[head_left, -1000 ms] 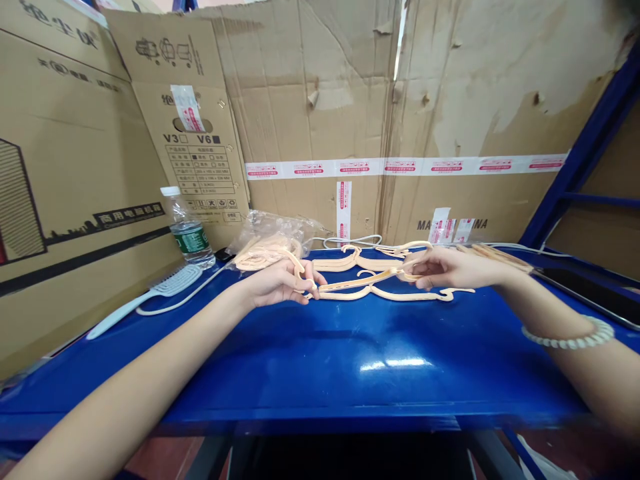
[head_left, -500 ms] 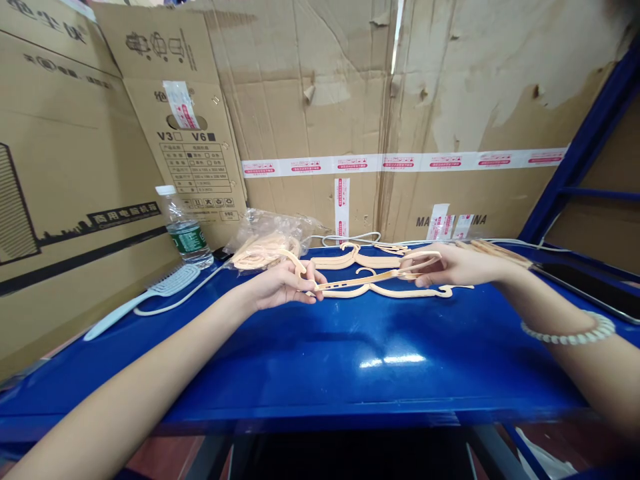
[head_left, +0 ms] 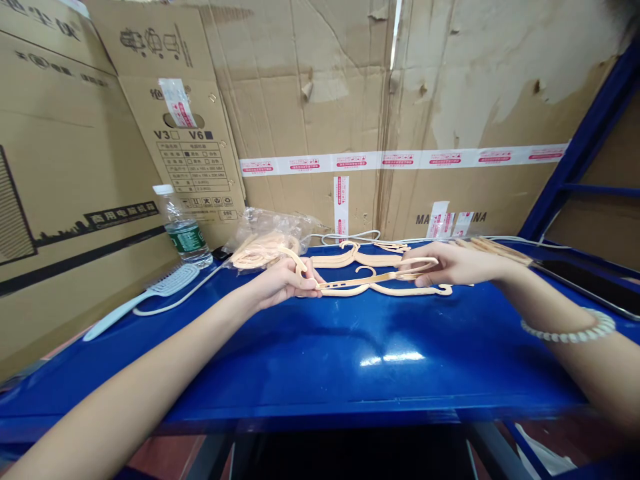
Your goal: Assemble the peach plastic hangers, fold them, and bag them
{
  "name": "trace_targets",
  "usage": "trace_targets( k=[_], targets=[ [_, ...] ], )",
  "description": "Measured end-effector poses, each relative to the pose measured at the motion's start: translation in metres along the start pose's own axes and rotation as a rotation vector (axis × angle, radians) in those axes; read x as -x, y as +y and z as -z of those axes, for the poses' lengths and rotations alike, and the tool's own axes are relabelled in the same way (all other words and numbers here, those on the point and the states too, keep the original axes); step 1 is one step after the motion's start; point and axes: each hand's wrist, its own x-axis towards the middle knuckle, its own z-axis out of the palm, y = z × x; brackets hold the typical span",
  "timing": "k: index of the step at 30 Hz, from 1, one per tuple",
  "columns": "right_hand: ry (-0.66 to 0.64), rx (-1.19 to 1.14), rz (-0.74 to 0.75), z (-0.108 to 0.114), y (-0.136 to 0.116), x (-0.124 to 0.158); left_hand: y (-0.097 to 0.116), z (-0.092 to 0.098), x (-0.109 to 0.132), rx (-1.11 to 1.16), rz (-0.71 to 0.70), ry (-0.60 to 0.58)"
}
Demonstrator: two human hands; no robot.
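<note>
Both my hands hold one peach plastic hanger a little above the blue table. My left hand pinches its left end, fingers closed. My right hand grips its right end, fingers curled round it. Under the held hanger another peach hanger lies flat on the table. A third hanger lies farther back. A clear plastic bag of more peach hangers sits just behind my left hand.
A water bottle stands at the back left, with a pale blue hairbrush lying in front of it. White cables run along the back. Cardboard boxes wall in the back and left. A dark flat device and a blue frame post stand at the right.
The held hanger has risen slightly off the one beneath it; both hands stay closed on its ends and have barely shifted.
</note>
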Motion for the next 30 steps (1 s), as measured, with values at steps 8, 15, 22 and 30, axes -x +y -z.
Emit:
trace_targets(
  k=[8, 15, 22, 30],
  targets=[
    [-0.021, -0.04, 0.001, -0.002, -0.005, -0.001, -0.004, -0.009, -0.004, -0.07, -0.097, 0.192],
    [-0.032, -0.121, 0.002, -0.005, -0.009, -0.001, -0.008, -0.013, -0.004, -0.094, -0.16, 0.341],
    [0.075, -0.173, -0.026, -0.006, -0.015, -0.003, -0.007, -0.012, -0.006, -0.043, -0.229, 0.439],
    [0.201, -0.266, -0.016, -0.008, -0.012, -0.006, 0.005, -0.002, -0.005, 0.181, -0.228, 0.447]
  ],
)
